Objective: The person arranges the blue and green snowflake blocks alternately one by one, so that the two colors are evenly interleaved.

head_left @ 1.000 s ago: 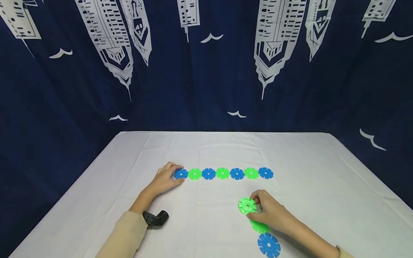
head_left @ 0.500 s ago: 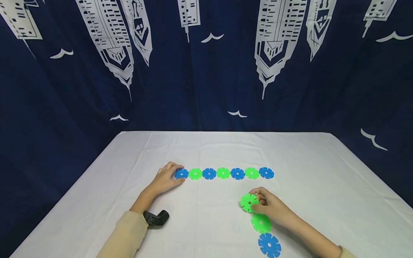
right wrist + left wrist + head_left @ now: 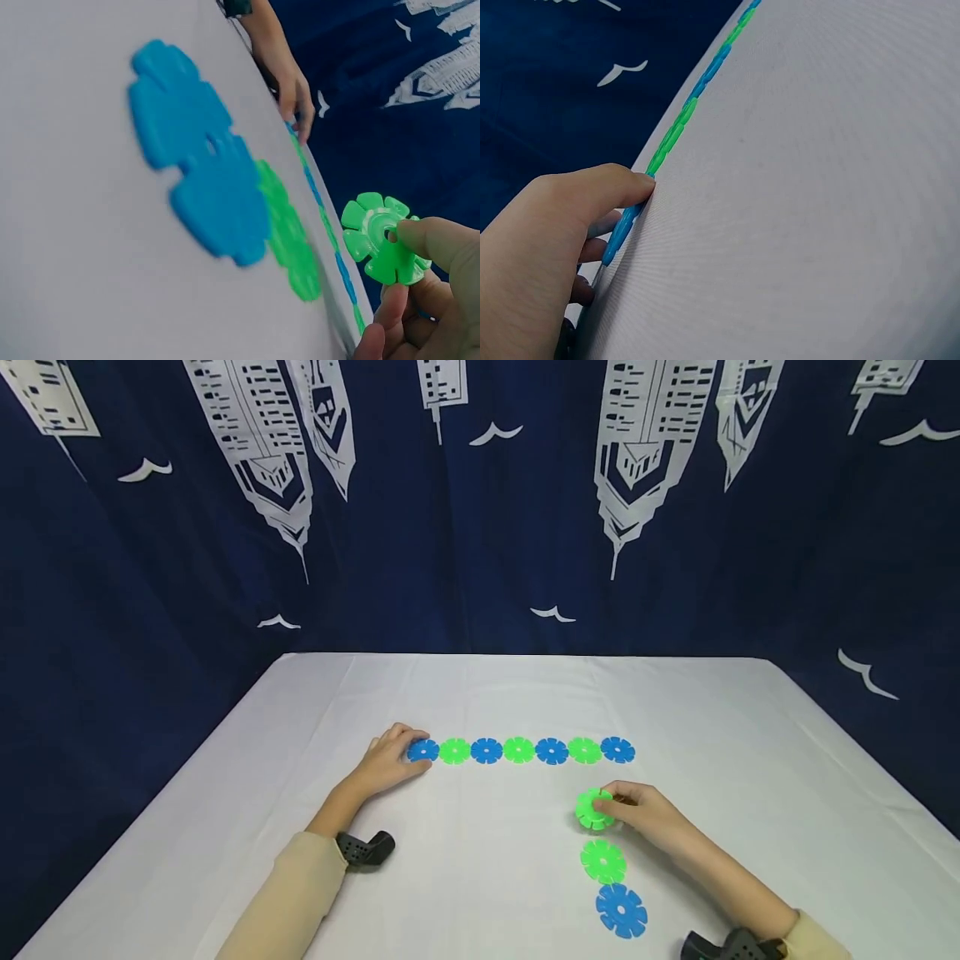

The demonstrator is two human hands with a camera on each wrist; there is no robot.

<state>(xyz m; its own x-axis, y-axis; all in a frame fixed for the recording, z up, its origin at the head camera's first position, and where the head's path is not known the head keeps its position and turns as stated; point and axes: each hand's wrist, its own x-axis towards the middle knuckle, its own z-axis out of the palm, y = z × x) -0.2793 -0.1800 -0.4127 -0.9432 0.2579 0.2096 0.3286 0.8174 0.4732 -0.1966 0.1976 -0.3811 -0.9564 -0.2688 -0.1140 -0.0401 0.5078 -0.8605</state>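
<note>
Flower-shaped interlocking discs, blue and green by turns, form a straight row on the white table. At the row's left end my left hand (image 3: 393, 756) holds the blue disc (image 3: 423, 751) between thumb and fingers; the left wrist view shows the thumb at the near edge of this blue disc (image 3: 622, 232). My right hand (image 3: 645, 810) pinches a green disc (image 3: 588, 810), raised above the table on the right. In the right wrist view, the thumb lies across this green disc (image 3: 367, 221) near its centre hole. Below it lie a loose green disc (image 3: 603, 862) and a blue disc (image 3: 622, 910).
The row runs right through a green disc (image 3: 454, 751) to a blue disc (image 3: 618, 749) at its far end. A white cloth covers the table (image 3: 465, 877). Behind hangs a dark blue curtain (image 3: 465, 552) with white printed buildings and birds.
My right hand has carried the green disc slightly rightward and away from the loose green one, tilting it on the way. My left hand stays at the row's end. The head view has tipped slightly down.
</note>
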